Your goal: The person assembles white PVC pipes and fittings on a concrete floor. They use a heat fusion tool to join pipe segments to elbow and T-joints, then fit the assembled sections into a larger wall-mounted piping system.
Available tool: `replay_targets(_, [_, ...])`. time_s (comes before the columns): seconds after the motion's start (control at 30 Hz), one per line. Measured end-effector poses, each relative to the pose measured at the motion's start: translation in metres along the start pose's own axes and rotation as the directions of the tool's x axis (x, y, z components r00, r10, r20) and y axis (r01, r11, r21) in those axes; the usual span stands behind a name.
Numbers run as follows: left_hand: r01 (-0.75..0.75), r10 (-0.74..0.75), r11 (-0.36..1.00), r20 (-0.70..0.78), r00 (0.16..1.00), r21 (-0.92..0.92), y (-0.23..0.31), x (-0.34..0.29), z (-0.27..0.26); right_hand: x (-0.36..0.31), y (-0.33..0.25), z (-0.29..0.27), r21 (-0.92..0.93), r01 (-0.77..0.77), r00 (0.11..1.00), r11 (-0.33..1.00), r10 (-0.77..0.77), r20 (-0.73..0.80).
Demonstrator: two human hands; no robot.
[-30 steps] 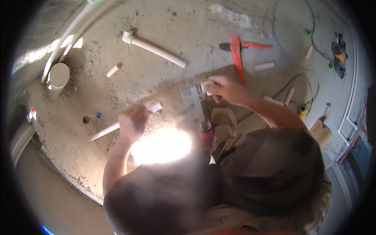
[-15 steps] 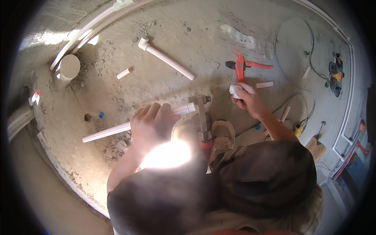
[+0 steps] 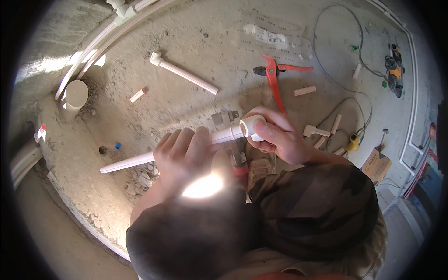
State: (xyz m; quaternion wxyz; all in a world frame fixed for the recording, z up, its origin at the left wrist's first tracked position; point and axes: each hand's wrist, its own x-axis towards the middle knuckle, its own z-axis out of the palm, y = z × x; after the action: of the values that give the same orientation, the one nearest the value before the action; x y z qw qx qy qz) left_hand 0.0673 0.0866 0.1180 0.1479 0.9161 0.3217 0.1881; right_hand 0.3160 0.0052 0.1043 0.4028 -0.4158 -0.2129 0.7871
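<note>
My left hand [image 3: 179, 151] is wrapped round a long white pipe [image 3: 128, 161] with a thin red stripe, which slants across in front of my knees. Between the fingers of my right hand [image 3: 277, 135] is a short white pipe fitting [image 3: 252, 125]. Its open mouth is up against the pipe's right end; I cannot tell whether the pipe goes into it. Behind and below that end stands a pipe-welding tool [image 3: 240, 165] with a grey metal head and red body, partly hidden by the pipe and my hands. Red pipe cutters [image 3: 274, 84] lie just beyond my right hand.
A white pipe with an elbow [image 3: 186, 78] lies on the dusty floor, with short pipe offcuts [image 3: 304, 91] around. At right are a cable [image 3: 313, 35], a yellow-black power tool [image 3: 395, 72] and a cardboard box [image 3: 376, 165]. A capped round pipe [image 3: 76, 94] rises at left.
My right hand has moved left with the white fitting and brought it to the pipe's end. My left hand keeps its grip on the pipe. The view has shifted slightly.
</note>
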Motion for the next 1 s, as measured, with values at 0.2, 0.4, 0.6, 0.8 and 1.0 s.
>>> replay_targets(0.2, [0.079, -0.074, 0.996, 0.137, 0.988, -0.036, 0.003, -0.008, -0.009, -0.001, -0.001, 0.006, -0.107, -0.01, 1.0, 0.994, 0.009, -0.012])
replay_targets(0.4, [0.054, -0.05, 0.998, 0.138, 0.989, -0.03, 0.003, -0.006, -0.013, -0.002, 0.0, 0.01, -0.201, 0.005, 1.0, 0.979, -0.001, 0.018])
replay_targets(0.6, [0.025, -0.018, 0.998, 0.115, 0.993, -0.058, 0.007, -0.001, -0.015, -0.007, -0.003, 0.014, -0.284, 0.03, 1.0, 0.958, -0.03, 0.007])
replay_targets(0.8, [-0.016, 0.021, 0.998, 0.078, 0.997, -0.059, 0.007, 0.0, -0.011, -0.009, -0.006, 0.013, -0.317, 0.011, 1.0, 0.948, -0.006, 0.015])
replay_targets(1.0, [-0.011, 0.018, 0.997, 0.085, 0.996, -0.074, 0.01, 0.0, -0.006, -0.008, -0.001, 0.013, -0.365, 0.015, 1.0, 0.931, -0.019, -0.009])
